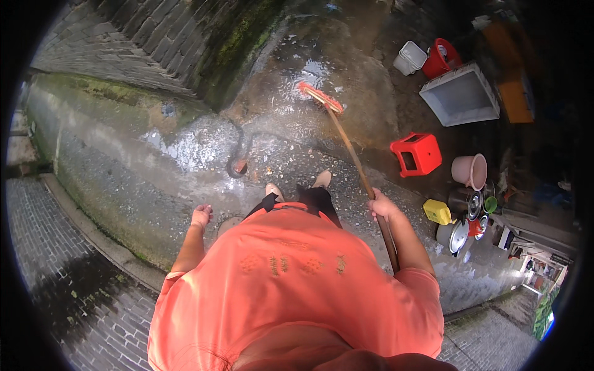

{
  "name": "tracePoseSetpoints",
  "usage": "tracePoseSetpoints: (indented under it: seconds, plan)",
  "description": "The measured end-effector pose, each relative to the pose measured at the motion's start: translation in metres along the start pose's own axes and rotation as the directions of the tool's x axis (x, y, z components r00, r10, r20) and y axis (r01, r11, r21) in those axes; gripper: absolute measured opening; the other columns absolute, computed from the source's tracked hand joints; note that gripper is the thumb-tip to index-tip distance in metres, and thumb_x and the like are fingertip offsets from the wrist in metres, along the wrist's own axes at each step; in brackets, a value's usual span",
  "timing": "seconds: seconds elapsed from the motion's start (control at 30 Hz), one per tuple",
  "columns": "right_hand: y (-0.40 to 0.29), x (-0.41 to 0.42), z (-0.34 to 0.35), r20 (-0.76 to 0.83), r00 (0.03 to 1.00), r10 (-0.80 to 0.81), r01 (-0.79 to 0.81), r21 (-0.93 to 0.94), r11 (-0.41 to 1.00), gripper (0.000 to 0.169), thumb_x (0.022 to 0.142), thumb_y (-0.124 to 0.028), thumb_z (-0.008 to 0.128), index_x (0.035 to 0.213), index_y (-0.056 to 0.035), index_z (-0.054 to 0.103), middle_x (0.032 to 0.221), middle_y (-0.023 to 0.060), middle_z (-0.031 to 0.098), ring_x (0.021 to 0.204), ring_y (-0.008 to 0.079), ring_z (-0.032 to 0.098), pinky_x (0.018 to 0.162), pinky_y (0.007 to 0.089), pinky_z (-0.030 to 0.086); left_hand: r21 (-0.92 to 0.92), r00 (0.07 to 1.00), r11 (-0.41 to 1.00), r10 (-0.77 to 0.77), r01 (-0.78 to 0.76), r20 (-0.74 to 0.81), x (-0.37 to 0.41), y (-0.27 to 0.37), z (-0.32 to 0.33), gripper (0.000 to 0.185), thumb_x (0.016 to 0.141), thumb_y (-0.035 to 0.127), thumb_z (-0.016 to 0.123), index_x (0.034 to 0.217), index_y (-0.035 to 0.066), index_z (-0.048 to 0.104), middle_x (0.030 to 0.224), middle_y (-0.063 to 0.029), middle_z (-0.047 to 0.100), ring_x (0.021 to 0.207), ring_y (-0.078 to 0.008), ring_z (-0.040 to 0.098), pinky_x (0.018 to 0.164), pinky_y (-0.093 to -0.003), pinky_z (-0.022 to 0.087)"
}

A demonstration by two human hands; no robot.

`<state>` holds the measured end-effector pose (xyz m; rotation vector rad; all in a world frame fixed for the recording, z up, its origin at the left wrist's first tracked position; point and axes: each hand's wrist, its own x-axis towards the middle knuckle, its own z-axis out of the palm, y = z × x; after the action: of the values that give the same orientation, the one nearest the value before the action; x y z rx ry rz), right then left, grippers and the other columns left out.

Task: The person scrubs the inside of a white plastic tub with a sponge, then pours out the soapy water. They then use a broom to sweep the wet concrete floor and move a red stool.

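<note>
My right hand [384, 205] is closed around the wooden handle [349, 147] of a long push broom. The handle slants away from beside my right arm to the broom's head [321, 98], which has red bristles and rests on wet, shiny concrete [297, 69]. My left hand [202, 215] hangs at my left side, away from the broom. Its fingers are loosely bent, and I see nothing in it. Below me are my light-coloured shoes [322, 178] on pebbly, damp ground.
A drain hole [238, 168] lies ahead of my feet. To the right stand a red plastic stool [420, 154], a grey crate [459, 97], a red bucket [440, 59], a pink bucket [464, 170], a yellow jug [437, 212] and several pots. A mossy brick wall [158, 41] rises ahead left.
</note>
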<state>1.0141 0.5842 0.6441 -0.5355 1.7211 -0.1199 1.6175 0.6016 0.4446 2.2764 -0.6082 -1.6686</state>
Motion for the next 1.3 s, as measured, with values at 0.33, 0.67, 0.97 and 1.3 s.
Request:
tracePoseSetpoints:
  seconds: [0.33,0.67,0.97,1.3]
  plan:
    - [-0.022,0.142,-0.033,-0.275,0.948,0.161,-0.189,-0.080,0.979,0.053,0.081,-0.002,0.045,0.130,-0.0106,0.027,0.071,0.0101,0.048,0.051,0.0181,0.047,0.043,0.0340,0.044,0.021,0.999,0.999,0.026,-0.025,-0.025,-0.017,-0.005,-0.022,0.027,0.086,0.023,0.057,0.106,0.006,0.057,0.086,-0.0022,0.063,0.068,-0.0134,0.059,0.054,-0.0258,0.044]
    - [0.063,0.039,0.073,0.205,0.977,0.054,-0.013,-0.194,0.981,0.071,0.080,0.002,0.046,0.139,-0.0152,0.011,0.075,0.0105,0.048,0.049,0.0172,0.048,0.043,0.0340,0.044,0.233,0.999,0.972,-0.038,0.029,0.037,0.011,-0.089,-0.025,0.027,0.084,0.026,0.060,0.102,0.006,0.059,0.082,-0.0058,0.064,0.063,-0.0166,0.058,0.051,-0.0307,0.047]
    - [-0.030,-0.007,0.037,0.262,0.965,-0.029,0.048,-0.067,0.997,0.072,0.076,0.002,0.048,0.140,-0.0147,0.020,0.063,-0.0001,0.045,0.044,0.0093,0.042,0.038,0.0268,0.037,-0.024,0.986,0.986,0.167,-0.167,0.017,0.009,0.037,-0.004,0.029,0.087,0.023,0.056,0.112,0.009,0.054,0.096,-0.0023,0.062,0.075,-0.0123,0.058,0.062,-0.0280,0.044]
    - [-0.103,0.157,0.026,-0.111,0.994,0.007,-0.058,-0.463,0.884,0.074,0.082,-0.005,0.045,0.142,-0.0138,0.004,0.077,0.0122,0.057,0.053,0.0207,0.054,0.046,0.0365,0.046,0.004,0.998,1.000,-0.027,0.027,-0.051,-0.017,-0.042,-0.040,0.028,0.087,0.026,0.056,0.110,0.009,0.055,0.090,-0.0035,0.063,0.071,-0.0131,0.058,0.062,-0.0296,0.046]
